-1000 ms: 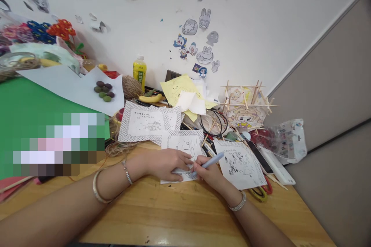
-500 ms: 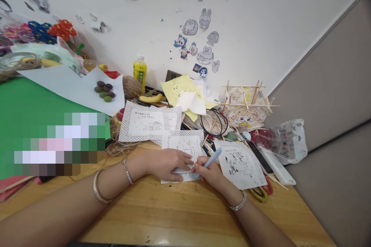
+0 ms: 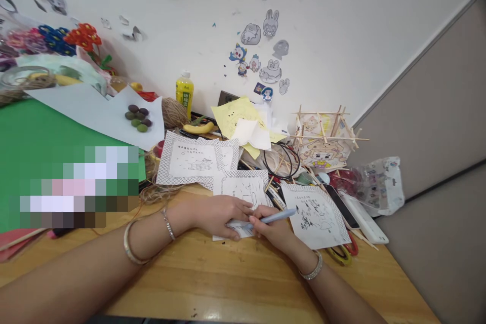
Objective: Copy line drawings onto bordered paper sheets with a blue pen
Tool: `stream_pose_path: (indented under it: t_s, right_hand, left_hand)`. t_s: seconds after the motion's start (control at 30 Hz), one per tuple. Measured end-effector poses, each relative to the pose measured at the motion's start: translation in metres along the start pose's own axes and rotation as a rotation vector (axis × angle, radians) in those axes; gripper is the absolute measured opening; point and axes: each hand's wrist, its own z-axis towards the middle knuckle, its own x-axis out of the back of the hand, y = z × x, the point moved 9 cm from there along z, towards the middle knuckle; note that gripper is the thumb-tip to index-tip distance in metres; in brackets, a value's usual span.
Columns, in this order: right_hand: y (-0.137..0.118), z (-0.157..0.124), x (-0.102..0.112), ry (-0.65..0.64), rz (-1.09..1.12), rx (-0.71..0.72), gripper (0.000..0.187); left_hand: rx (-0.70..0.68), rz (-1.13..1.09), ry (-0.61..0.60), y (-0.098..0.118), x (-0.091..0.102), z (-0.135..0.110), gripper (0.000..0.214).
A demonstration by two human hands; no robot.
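Observation:
My left hand point(image 3: 220, 213) lies flat across a white sheet with an ink drawing point(image 3: 239, 187), its fingers stretched out over the lower part. In my right hand point(image 3: 270, 227) is a light blue pen point(image 3: 279, 215), tilted low toward the right. The pen's tip end is over the sheet's lower edge, close to my left fingertips; whether it touches the paper I cannot tell. Another bordered drawing point(image 3: 192, 161) lies behind my left hand. To the right of my right hand rests a third drawing point(image 3: 317, 217). My hands cover much of the middle sheet.
Scissors with red and yellow handles point(image 3: 339, 254), a phone point(image 3: 341, 206) and a white case-like object point(image 3: 366, 220) lie at the right. Behind stand a stick-framed lantern point(image 3: 322, 144) and a yellow-labelled bottle point(image 3: 184, 93). Green card point(image 3: 56, 129) covers the left side of the wooden table point(image 3: 212, 283).
The pen has tipped from steep to nearly flat, its rear end swinging right and down. My right hand has turned slightly with it. My left hand stays on the sheet.

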Motion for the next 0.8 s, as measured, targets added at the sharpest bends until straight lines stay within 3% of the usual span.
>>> stream_pose_path:
  t_s: [0.3,0.8]
  right_hand:
    - [0.005,0.001,0.001,0.013,-0.001,0.022,0.031]
    - [0.013,0.002,0.001,-0.004,0.010,0.003,0.031]
  left_hand:
    - [0.029,0.069,-0.081,0.002,-0.003,0.002,0.040]
    - [0.011,0.029,-0.066,0.000,-0.003,0.002,0.035]
